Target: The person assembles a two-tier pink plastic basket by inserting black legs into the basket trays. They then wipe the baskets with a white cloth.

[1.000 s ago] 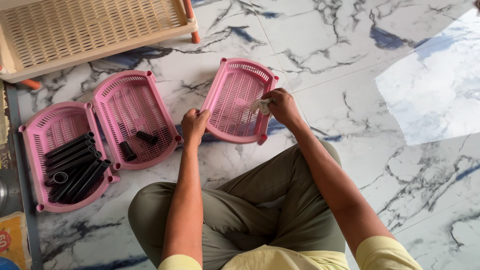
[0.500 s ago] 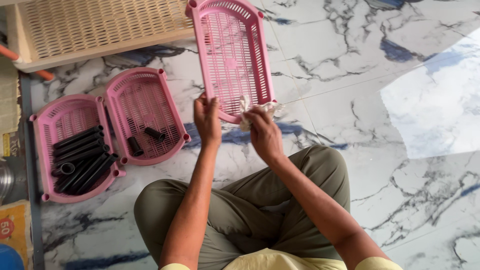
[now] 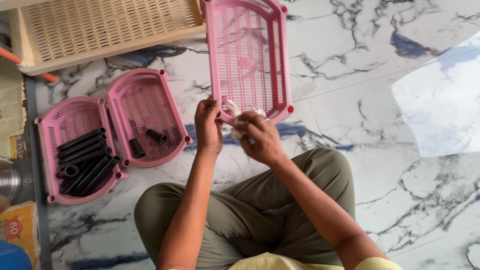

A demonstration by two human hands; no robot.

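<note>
I hold a pink perforated plastic tray (image 3: 248,55) up in front of me, its near end toward my chest. My left hand (image 3: 208,126) grips the tray's near left corner. My right hand (image 3: 261,138) is closed on a small crumpled white cloth (image 3: 236,120) pressed against the tray's near rim. Two more pink trays lie on the marble floor to my left: one (image 3: 145,116) holds two short black tubes (image 3: 147,141), the other (image 3: 76,148) holds several long black tubes.
A beige slatted plastic shelf (image 3: 107,27) lies at the top left, with an orange rod (image 3: 25,64) beside it. A metal vessel (image 3: 9,181), a printed packet (image 3: 17,230) and a blue object (image 3: 12,257) sit at the left edge. My crossed legs (image 3: 240,220) fill the bottom.
The pink tray has been raised and turned lengthwise away from me. My right hand with the cloth has shifted from the tray's right side to its near rim.
</note>
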